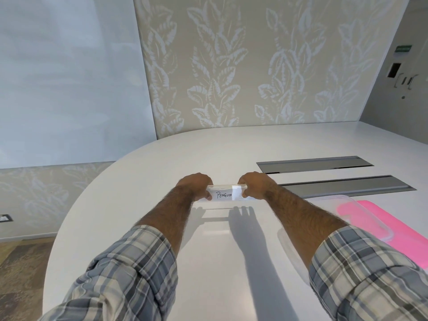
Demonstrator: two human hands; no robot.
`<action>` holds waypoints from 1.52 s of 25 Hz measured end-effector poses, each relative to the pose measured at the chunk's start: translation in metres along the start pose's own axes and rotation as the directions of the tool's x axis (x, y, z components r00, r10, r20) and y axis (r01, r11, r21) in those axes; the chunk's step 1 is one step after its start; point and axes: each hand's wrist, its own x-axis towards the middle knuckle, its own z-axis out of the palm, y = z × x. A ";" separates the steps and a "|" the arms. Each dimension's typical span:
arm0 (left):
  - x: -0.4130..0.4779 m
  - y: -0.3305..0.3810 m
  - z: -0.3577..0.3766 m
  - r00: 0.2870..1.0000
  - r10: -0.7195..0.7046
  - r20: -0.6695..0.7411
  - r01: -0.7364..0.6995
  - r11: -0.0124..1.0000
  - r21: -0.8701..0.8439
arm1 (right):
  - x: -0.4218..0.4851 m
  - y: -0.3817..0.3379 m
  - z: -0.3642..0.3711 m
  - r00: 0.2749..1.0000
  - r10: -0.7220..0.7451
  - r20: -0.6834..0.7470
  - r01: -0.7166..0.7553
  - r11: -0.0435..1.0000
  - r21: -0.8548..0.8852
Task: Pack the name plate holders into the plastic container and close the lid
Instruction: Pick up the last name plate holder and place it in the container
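The fingers (207, 195) of the left hand (195, 185) curl round one end of the holder (224, 194). Those of the right hand (254, 184) curl round the other end, so each hand pinches it between thumb and fingers. The holder is a clear strip with a white card reading "PENGUIN" facing the person. It is held level, out in front over the middle of the desk (115, 205). Its shadow falls on the desk apart from it, so it seems to be raised off the surface rather than resting there.

To the right, near the right forearm, stands the clear container (383, 228), with no lid on it. A pink sheet, most likely the lid (407, 237), lies flat beside it and shows through its wall. The sleeve hides the container's near part, and I cannot tell whether anything is inside. Two grey hatches (315, 163) are set into the desk beyond it.

The step in hand looks like packing: one holder is gripped and not yet in the container. The next move calls for carrying it rightward and nearer, lining its length up with the container's long side, and lowering it in flat. One hand may have to let go so the arms do not cross over the rim. The lid comes after that.
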 end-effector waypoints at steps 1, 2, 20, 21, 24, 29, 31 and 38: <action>-0.005 0.008 -0.007 1.000 -0.001 -0.014 0.001 1.000 0.001 | -0.008 0.003 -0.010 1.000 -0.013 -0.014 0.013 1.000 -0.017; -0.010 0.016 -0.013 1.000 -0.004 -0.029 0.004 1.000 0.003 | -0.015 0.007 -0.019 0.999 -0.026 -0.025 0.025 0.999 -0.030; -0.073 0.292 -0.052 0.977 -0.133 -0.168 0.132 0.991 -0.021 | -0.168 0.208 -0.116 0.982 -0.146 -0.122 0.140 0.988 -0.058; -0.072 0.300 -0.052 0.978 -0.129 -0.165 0.129 0.992 -0.012 | -0.172 0.215 -0.115 0.983 -0.137 -0.126 0.132 0.990 -0.049; -0.066 0.316 -0.049 0.984 -0.108 -0.144 0.112 0.994 0.015 | -0.180 0.232 -0.106 0.987 -0.111 -0.119 0.111 0.994 -0.007; -0.060 0.322 -0.030 0.988 -0.121 -0.099 0.122 0.993 0.006 | -0.184 0.243 -0.088 0.989 -0.108 -0.096 0.108 0.994 -0.007; -0.058 0.322 -0.023 0.987 -0.130 -0.090 0.130 0.991 -0.005 | -0.183 0.246 -0.079 0.991 -0.103 -0.089 0.103 0.995 0.000; -0.049 0.322 0.000 0.986 -0.147 -0.081 0.146 0.989 -0.020 | -0.176 0.254 -0.058 0.988 -0.139 -0.071 0.138 0.990 -0.021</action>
